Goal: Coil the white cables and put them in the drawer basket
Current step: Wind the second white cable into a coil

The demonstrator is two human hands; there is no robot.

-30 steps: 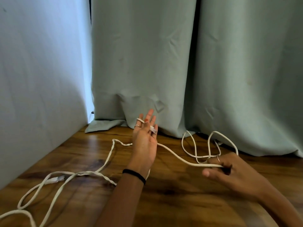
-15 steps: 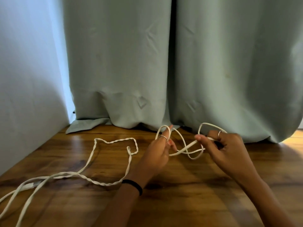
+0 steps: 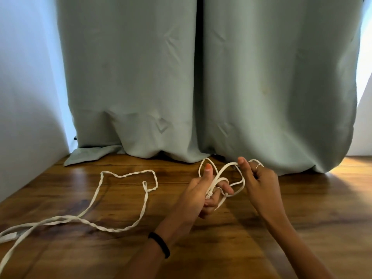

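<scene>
The left hand (image 3: 203,195) gripped gathered loops of the white cable (image 3: 221,182), thumb raised. Just beside it, the right hand (image 3: 259,181) pinched a loop of the same cable. To the left hand's left, the slack trailed across the wooden floor (image 3: 302,228), before the curtains (image 3: 141,77).

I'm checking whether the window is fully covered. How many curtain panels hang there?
2. The left curtain panel hangs beside the wall; the right curtain panel hangs behind the right hand. A dark gap separates them. More may lie beyond the frame.
</scene>
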